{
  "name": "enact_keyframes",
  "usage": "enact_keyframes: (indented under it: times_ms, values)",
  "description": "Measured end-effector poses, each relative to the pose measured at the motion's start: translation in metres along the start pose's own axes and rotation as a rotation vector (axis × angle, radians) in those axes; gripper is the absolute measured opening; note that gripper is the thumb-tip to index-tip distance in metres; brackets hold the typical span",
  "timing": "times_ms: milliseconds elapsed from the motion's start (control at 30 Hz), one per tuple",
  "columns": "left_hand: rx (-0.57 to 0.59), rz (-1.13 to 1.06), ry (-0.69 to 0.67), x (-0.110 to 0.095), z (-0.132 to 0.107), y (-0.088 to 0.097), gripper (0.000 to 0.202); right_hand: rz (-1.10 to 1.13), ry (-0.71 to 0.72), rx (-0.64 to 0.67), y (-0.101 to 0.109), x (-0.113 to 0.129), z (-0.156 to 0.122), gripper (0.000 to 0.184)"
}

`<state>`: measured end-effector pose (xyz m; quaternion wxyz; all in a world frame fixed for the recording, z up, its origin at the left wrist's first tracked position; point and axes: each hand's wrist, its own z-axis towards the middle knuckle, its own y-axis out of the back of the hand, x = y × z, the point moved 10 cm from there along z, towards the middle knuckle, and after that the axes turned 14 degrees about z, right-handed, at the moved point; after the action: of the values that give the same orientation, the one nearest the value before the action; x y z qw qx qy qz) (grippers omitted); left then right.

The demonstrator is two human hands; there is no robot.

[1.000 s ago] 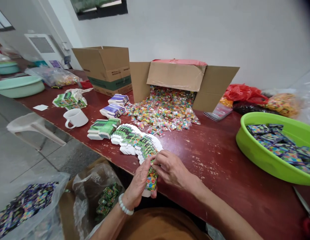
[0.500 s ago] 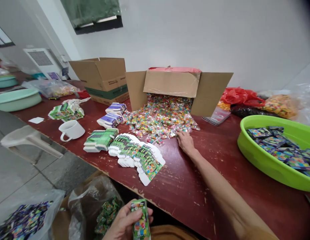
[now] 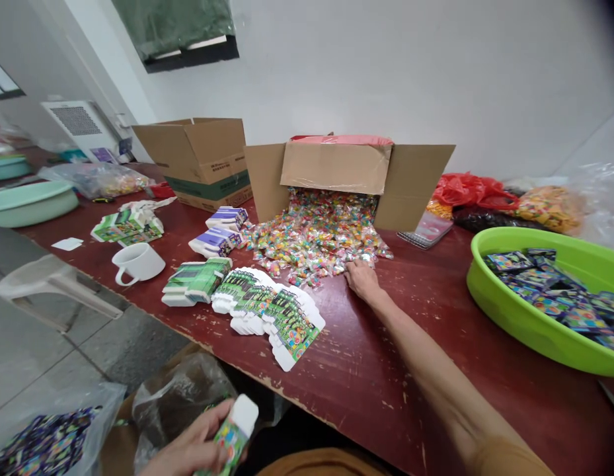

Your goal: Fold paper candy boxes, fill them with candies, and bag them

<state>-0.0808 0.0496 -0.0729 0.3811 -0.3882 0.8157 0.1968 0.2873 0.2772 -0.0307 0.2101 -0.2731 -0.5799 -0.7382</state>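
Note:
Low at the front edge, my left hand (image 3: 202, 439) grips a small green printed carton (image 3: 232, 436), its white flap standing up at the top. My right hand (image 3: 362, 277) reaches out over the red table to the near edge of a heap of wrapped candies (image 3: 311, 241). Its fingers are bent against the candies, and what they hold is hidden. The heap spills from a cardboard box (image 3: 336, 168) lying on its side. Left of that hand, flat green cartons (image 3: 297, 324) lie fanned out beside a stack of folded green cartons (image 3: 195, 281).
A lime-green basin (image 3: 515, 330) with dark printed packs stands at the right. On the left are a white mug (image 3: 143, 262), purple cartons (image 3: 217, 241) and another cardboard box (image 3: 207, 155). Below the table edge, a plastic-lined box (image 3: 178, 390) and a bag of packs (image 3: 53, 436) sit.
My left hand has moved down and left with the carton, which is now tilted with its white flap showing. My right hand stays at the candy heap, its fingers slightly more bent.

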Motion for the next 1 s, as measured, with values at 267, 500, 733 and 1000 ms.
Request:
enact_keyframes:
  times_ms: [267,500,733,1000]
  values:
    - [-0.194,-0.151,-0.255,-0.078,0.035,-0.026,0.036,0.447,-0.091,-0.064,0.037,0.014,-0.038,0.045]
    - [-0.049,-0.073,-0.301,-0.126,0.059,-0.073,0.041,1.020,-0.041,0.262,0.020,0.108,-0.109,0.035]
    - [0.002,-0.110,-0.370,-0.129,0.054,-0.083,0.047,1.101,-0.031,0.505,0.000,0.139,-0.135,0.026]
    - [-0.058,-0.336,-0.422,-0.132,0.054,-0.075,0.039,1.068,0.048,0.308,0.000,0.140,-0.147,0.027]
